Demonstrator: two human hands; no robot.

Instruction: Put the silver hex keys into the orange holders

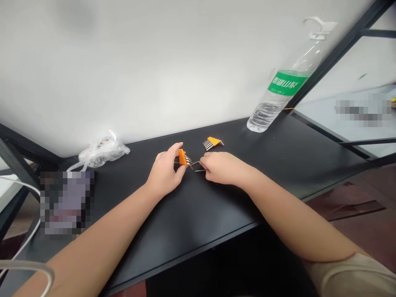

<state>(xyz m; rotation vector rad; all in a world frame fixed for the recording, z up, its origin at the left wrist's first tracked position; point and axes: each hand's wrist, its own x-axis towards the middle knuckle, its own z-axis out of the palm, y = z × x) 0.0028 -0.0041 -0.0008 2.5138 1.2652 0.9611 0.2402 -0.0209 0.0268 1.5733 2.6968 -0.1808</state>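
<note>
In the head view, my left hand grips an orange hex key holder between thumb and fingers, with several metal keys sticking out of it. Close to its right, my right hand is closed on a bent metal hex key. A second thin metal rod pokes out below that one, and my fingers hide its other end. Beyond my right hand, another orange hex key holder lies on the black tabletop, fanned out with several keys.
At the back right, a large water bottle with a green label stands by the wall. A clear plastic bag lies at the back left, near a blurred-out item. A white cable runs along the left side. Black metal frames flank the table.
</note>
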